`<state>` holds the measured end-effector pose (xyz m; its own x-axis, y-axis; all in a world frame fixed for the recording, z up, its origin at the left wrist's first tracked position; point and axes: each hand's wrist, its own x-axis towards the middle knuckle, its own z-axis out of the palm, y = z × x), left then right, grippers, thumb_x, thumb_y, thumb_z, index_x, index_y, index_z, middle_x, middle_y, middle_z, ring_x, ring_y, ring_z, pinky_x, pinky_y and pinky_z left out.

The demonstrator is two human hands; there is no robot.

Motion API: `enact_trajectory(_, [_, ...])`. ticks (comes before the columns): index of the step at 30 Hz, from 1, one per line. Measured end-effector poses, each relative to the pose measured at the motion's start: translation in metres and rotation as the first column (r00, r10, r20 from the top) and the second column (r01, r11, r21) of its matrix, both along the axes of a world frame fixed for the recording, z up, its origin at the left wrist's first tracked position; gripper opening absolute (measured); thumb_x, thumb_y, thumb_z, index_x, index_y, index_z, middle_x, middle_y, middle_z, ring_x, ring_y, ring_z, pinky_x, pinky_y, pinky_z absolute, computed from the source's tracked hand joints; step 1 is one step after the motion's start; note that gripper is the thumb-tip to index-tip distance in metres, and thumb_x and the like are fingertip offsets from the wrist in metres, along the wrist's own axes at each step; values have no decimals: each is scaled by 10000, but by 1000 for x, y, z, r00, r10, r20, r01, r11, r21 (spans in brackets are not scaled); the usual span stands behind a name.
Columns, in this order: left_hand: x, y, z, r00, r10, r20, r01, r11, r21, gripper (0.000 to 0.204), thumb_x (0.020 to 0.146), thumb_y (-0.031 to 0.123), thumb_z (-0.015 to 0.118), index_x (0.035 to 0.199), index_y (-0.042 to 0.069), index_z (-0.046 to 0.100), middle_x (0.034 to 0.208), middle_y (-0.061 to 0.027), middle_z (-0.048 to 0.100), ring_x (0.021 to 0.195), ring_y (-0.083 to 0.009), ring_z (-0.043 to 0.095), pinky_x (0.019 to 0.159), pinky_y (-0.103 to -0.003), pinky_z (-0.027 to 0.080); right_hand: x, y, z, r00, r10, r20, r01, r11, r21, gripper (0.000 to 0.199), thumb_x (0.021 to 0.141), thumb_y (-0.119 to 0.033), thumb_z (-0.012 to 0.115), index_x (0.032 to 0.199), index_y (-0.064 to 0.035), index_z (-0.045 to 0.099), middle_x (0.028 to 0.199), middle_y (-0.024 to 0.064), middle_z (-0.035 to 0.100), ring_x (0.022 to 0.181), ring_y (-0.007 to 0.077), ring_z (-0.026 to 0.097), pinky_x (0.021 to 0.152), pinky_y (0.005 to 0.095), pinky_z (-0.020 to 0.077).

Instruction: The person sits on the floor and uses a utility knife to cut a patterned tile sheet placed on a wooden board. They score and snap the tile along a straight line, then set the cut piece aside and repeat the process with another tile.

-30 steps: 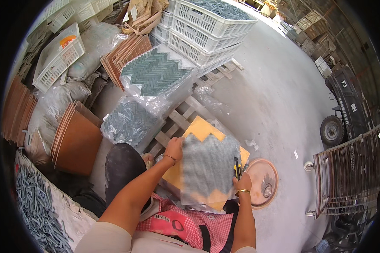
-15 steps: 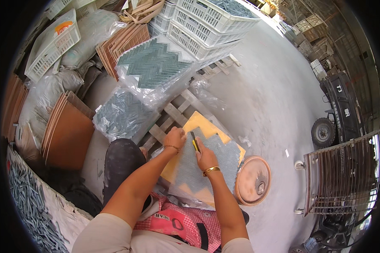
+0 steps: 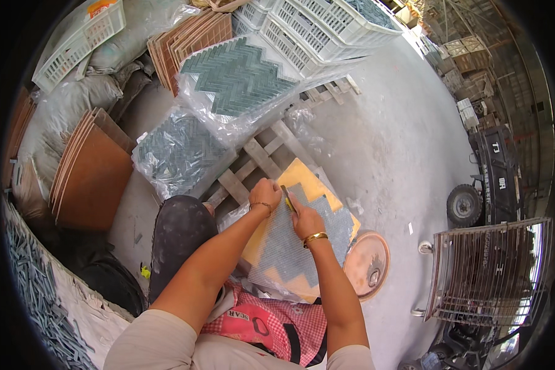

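Observation:
A mesh-backed mosaic tile sheet (image 3: 277,246) with zigzag ends lies on a yellow board (image 3: 312,179) in front of me. My right hand (image 3: 307,222) is closed round a yellow-and-black utility knife (image 3: 289,201), its tip pointing away from me. Beside that tip, my left hand (image 3: 266,193) is closed, fingertips together by the sheet's far left edge. What those fingers pinch, if anything, is hidden.
A round orange-pink lid (image 3: 367,265) sits right of the board. Beyond lies a wooden pallet (image 3: 259,157) with plastic-wrapped green herringbone tile sheets (image 3: 237,77). White crates (image 3: 314,37) stand behind; brown boards (image 3: 92,172) lean at left. Loose tile strips (image 3: 37,296) fill the lower left.
My left fingers and the knife tip have come closer together, almost meeting. The knife shows less of its length. The whole view has shifted slightly.

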<state>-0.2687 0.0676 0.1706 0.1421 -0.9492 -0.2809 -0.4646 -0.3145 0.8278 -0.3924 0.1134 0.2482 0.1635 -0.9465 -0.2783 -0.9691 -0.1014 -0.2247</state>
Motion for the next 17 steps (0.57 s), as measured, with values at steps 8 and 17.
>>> enact_trajectory(8, [0, -1, -6, 999, 8, -35, -9, 999, -35, 89, 692, 174, 615, 684, 86, 615, 814, -115, 562, 792, -311, 567, 705, -395, 449, -9, -8, 1, 985, 140, -99, -140, 990, -1, 480, 835, -147, 488, 1287, -271, 390, 748, 162, 595, 670, 319, 592, 574, 427, 477])
enact_trajectory(17, [-2, 1, -16, 999, 45, -31, -49, 989, -141, 91, 644, 153, 643, 679, 70, 629, 737, -104, 568, 712, -269, 578, 639, -365, 447, -28, -6, -10, 983, 168, 68, -165, 985, -46, 489, 839, -180, 508, 1297, -292, 379, 797, 165, 609, 686, 324, 594, 601, 423, 477])
